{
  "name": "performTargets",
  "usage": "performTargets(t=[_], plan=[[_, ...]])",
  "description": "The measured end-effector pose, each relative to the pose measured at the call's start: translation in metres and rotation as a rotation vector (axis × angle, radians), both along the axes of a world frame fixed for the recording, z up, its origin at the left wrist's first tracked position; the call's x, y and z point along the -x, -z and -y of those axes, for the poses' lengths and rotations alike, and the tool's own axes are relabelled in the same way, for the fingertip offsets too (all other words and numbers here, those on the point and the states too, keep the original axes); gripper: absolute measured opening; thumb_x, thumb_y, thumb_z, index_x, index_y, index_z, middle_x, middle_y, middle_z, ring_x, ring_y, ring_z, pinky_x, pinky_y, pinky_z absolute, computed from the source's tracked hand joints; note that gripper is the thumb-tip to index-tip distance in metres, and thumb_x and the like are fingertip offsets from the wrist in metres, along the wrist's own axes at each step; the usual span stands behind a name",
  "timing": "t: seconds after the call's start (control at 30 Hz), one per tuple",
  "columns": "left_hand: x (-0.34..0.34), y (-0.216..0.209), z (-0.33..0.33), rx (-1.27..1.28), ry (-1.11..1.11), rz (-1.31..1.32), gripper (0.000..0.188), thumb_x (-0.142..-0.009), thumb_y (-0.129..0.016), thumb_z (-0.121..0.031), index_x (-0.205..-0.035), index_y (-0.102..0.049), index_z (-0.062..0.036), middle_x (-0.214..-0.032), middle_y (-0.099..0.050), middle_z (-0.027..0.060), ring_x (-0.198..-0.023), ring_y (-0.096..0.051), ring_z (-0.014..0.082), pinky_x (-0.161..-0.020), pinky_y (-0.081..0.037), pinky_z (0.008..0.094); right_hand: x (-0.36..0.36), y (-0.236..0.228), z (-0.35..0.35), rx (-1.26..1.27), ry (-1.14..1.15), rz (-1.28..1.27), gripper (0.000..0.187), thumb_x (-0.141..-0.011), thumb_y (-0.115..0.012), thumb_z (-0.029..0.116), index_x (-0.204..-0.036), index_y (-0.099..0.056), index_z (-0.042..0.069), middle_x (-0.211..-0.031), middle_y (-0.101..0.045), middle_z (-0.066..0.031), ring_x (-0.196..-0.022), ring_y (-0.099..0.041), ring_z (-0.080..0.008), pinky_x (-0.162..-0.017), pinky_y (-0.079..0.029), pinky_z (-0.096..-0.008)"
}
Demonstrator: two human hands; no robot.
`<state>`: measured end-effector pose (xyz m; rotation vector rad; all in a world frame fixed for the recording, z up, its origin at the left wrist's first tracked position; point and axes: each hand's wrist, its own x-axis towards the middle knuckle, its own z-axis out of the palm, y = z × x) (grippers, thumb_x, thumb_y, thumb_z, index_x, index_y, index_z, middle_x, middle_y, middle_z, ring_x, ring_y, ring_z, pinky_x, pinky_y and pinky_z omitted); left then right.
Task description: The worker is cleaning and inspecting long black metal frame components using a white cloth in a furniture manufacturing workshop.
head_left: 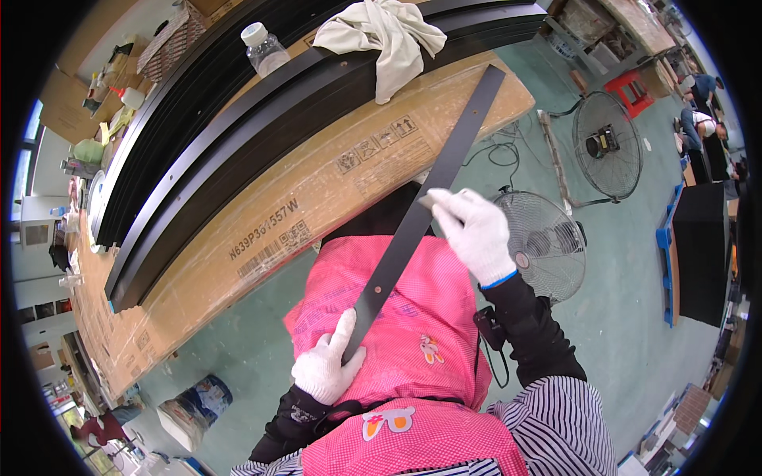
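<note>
A long, flat black strip point(405, 238) with small holes slants from my lap up over the edge of the cardboard-covered table. My left hand point(324, 369), in a white knit glove, grips its lower end, the thumb lying along the face. My right hand point(476, 230), gloved the same way, is closed about halfway up the strip. Its fingertips pinch a small grey-brown piece point(427, 200) against the strip; its kind is not clear. The far end of the strip lies over the cardboard point(317, 186).
Several black curved-looking bars point(230, 151) lie stacked along the table, with a crumpled cream cloth point(385, 40) and a clear white-capped bottle point(264, 51) on them. Floor fans point(544, 246) stand at right, beside loose cables. A bucket point(208, 397) is at lower left.
</note>
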<state>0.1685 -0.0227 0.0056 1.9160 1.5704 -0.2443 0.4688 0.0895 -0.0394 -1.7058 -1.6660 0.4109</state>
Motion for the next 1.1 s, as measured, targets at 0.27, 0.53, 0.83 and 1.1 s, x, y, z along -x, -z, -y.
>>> performTargets(t=[0.27,0.53,0.83,1.1], plan=[[-0.002,-0.001,-0.001,0.017,-0.002,-0.018,0.083,-0.089,-0.074,-0.041,-0.16,-0.037,-0.0209,-0.1,-0.072,0.0195,-0.081,-0.073,0.0397,-0.069,-0.059,0.049,-0.003,0.003,-0.003,-0.008,0.061,0.084,0.017,-0.092,-0.072,0.022,-0.108,-0.077,0.02,-0.078,-0.062,-0.005,-0.069,-0.067,-0.0275,-0.062,-0.054,-0.038],[0.0,0.003,0.002,-0.032,0.004,0.008,0.078,-0.093,-0.07,-0.043,-0.161,-0.035,-0.0282,-0.098,-0.07,0.0179,-0.075,-0.073,0.0377,-0.065,-0.059,0.049,-0.002,-0.003,0.0,-0.02,0.002,0.113,0.018,-0.09,-0.074,0.02,-0.107,-0.076,0.019,-0.08,-0.063,-0.0052,-0.07,-0.068,-0.0277,-0.062,-0.054,-0.038],[-0.003,-0.001,-0.001,0.004,-0.006,0.006,0.082,-0.09,-0.074,-0.041,-0.16,-0.037,-0.0212,-0.098,-0.071,0.0193,-0.079,-0.073,0.0389,-0.069,-0.058,0.0489,-0.003,-0.006,0.004,0.028,-0.043,0.056,0.018,-0.09,-0.073,0.019,-0.108,-0.075,0.017,-0.083,-0.066,-0.0052,-0.074,-0.069,-0.0273,-0.064,-0.054,-0.0378],[-0.003,0.001,0.0,-0.016,0.0,0.012,0.083,-0.089,-0.075,-0.041,-0.16,-0.037,-0.021,-0.098,-0.072,0.0189,-0.078,-0.073,0.0384,-0.068,-0.058,0.0484,-0.005,-0.005,0.001,0.001,-0.038,0.092,0.02,-0.09,-0.074,0.016,-0.11,-0.075,0.016,-0.082,-0.065,-0.0059,-0.071,-0.067,-0.0265,-0.063,-0.053,-0.0362]])
